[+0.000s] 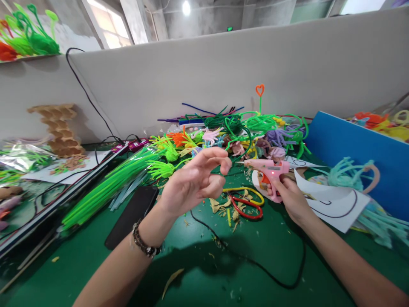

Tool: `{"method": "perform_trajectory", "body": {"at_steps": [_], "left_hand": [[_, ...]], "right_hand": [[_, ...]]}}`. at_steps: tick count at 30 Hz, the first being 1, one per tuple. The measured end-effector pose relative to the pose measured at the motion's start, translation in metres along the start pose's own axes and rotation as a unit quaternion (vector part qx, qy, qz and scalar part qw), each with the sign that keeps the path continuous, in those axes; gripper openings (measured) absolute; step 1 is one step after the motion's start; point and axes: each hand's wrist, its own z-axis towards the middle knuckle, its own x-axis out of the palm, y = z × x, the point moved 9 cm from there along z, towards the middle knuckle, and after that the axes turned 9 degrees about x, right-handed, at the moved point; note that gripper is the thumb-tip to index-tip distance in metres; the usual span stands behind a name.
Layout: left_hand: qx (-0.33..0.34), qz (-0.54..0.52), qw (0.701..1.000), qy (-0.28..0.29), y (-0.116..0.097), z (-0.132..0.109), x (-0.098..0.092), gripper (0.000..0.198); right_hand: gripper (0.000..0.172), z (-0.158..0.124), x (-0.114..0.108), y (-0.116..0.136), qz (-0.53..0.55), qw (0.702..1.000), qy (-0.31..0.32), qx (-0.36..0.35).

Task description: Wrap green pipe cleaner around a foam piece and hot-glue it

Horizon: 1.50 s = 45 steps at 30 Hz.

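Note:
My right hand (289,192) is closed around the handle of a pink hot glue gun (266,166), a finger at its orange trigger. The gun's metal nozzle points left, close to the fingertips of my left hand (198,177). Curled fingers and thumb on that left hand hide whatever they may hold. Behind it runs the stem of a green pipe-cleaner flower (161,169); whether the fingers touch this stem I cannot tell. Below the gun lie scissors (246,213) with red and yellow handles, among tan scraps (218,206).
A black phone (132,217) and a bundle of green pipe cleaners (108,187) lie at left. Colourful pipe-cleaner pieces (236,136) are heaped at the back. A black cord (255,266) crosses the green table (185,277). A blue board (358,157) stands at right, beside drawn paper (341,204).

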Motion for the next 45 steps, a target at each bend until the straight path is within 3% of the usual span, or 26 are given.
{"method": "perform_trajectory", "body": {"at_steps": [4, 11, 27, 29, 32, 34, 36, 38, 40, 42, 43, 45], "left_hand": [[0.014, 0.027, 1.0, -0.004, 0.0, -0.003, -0.002, 0.036], [-0.001, 0.026, 0.999, -0.043, 0.002, -0.005, -0.007, 0.029], [0.027, 0.025, 0.998, -0.046, -0.003, -0.002, -0.01, 0.017], [0.045, 0.056, 0.997, -0.041, -0.009, -0.002, -0.011, 0.01], [0.066, 0.178, 0.982, -0.019, -0.026, 0.002, -0.02, 0.016], [0.026, 0.339, 0.941, 0.003, -0.033, 0.008, -0.035, 0.013], [-0.052, 0.507, 0.86, -0.004, -0.038, 0.014, -0.067, 0.012], [-0.107, 0.639, 0.761, 0.034, -0.043, 0.021, -0.096, 0.012], [-0.185, 0.751, 0.623, 0.116, -0.039, 0.021, -0.125, 0.011], [-0.219, 0.771, 0.584, 0.126, -0.041, 0.02, -0.149, 0.018], [-0.232, 0.782, 0.564, 0.13, -0.042, 0.019, -0.158, 0.032], [-0.254, 0.799, 0.525, 0.145, -0.041, 0.016, -0.167, 0.042]], "right_hand": [[0.058, 0.0, 0.0, -0.001, 0.001, 1.0, 0.002, -0.002], [0.06, -0.002, 0.001, 0.003, -0.008, 1.0, 0.004, -0.001], [0.05, 0.002, -0.002, -0.001, -0.017, 1.0, 0.012, -0.008], [0.049, 0.002, -0.002, -0.001, -0.018, 1.0, 0.012, -0.008], [0.05, 0.001, -0.001, -0.001, -0.017, 1.0, 0.011, -0.008], [0.051, 0.001, -0.001, -0.001, -0.014, 1.0, 0.011, -0.009], [0.051, 0.002, -0.001, -0.003, -0.011, 1.0, 0.009, -0.01], [0.05, 0.005, -0.002, -0.006, -0.01, 1.0, 0.011, -0.009], [0.047, 0.009, -0.003, -0.009, -0.01, 1.0, 0.02, -0.011], [0.044, 0.012, -0.003, -0.011, -0.012, 0.999, 0.033, -0.016], [0.043, 0.013, -0.004, -0.012, -0.015, 0.999, 0.038, -0.019], [0.042, 0.013, -0.004, -0.012, -0.02, 0.999, 0.042, -0.022]]}}
